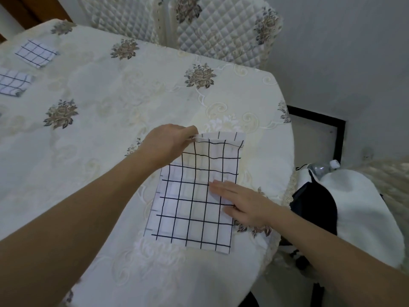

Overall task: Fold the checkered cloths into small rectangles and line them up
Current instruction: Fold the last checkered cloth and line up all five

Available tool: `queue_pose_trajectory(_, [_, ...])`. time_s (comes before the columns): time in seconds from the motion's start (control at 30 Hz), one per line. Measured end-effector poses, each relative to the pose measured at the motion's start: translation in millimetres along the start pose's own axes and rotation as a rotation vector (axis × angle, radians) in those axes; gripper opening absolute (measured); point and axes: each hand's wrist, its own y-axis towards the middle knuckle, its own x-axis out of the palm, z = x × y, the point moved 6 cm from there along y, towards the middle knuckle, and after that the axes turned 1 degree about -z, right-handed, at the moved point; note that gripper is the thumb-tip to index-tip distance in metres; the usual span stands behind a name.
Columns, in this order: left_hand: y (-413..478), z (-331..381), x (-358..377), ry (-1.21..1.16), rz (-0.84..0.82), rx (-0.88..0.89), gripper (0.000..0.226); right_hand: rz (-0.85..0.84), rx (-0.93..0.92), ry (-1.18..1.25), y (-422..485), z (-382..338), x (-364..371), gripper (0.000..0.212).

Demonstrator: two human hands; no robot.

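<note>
floral-clothed table (137, 89), three checkered cloths (194, 196)

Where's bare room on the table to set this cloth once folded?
Bare tablecloth spans between the folded cloths at left and the cloth held by the left hand and right hand. The near-right edge is crowded.

white black-checkered cloth (194, 196) half-folded near table edge, two folded cloths (36, 53) far left

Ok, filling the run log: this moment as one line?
step: folding checkered cloth | left hand: pinches its far corner | right hand: pressing flat on it | two folded cloths far left
</note>
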Motion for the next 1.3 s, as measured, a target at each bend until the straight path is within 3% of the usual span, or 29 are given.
queue_pose_trajectory(0.27, [-19, 11, -12, -0.080, 0.019, 0.050, 0.009, -0.035, -0.040, -0.107, 1, -1, 5, 0.060])
queue_pose_trajectory(0.37, [-41, 12, -11, -0.121, -0.002, 0.051, 0.022, -0.045, -0.069, -0.322, -1, -2, 11, 0.061])
queue_pose_trajectory(0.53, [-86, 23, -12, -0.124, 0.023, 0.086, 0.016, -0.049, -0.038, -0.614, -7, -10, 16, 0.072])
queue_pose_trajectory(0.87, [-144, 40, 33, -0.166, 0.045, 0.126, 0.024, -0.171, 0.049, -0.657, -10, -2, 34, 0.074])
queue_pose_trajectory(0.93, [-153, 42, 41, -0.177, 0.043, 0.109, 0.026, -0.108, 0.013, -0.612, -13, -8, 32, 0.063])
queue_pose_trajectory(1.13, [-172, 53, 64, -0.194, 0.037, 0.107, 0.024, 0.385, -0.125, -0.523, -63, -46, 9, 0.019])
queue_pose_trajectory(1.23, [-177, 55, 72, -0.213, 0.019, 0.074, 0.029, 0.559, -0.013, -0.512, -75, -59, -5, 0.015])
queue_pose_trajectory(1.3, [-179, 56, 76, -0.212, 0.002, 0.073, 0.027, 0.548, 0.002, -0.499, -69, -72, -3, 0.023])
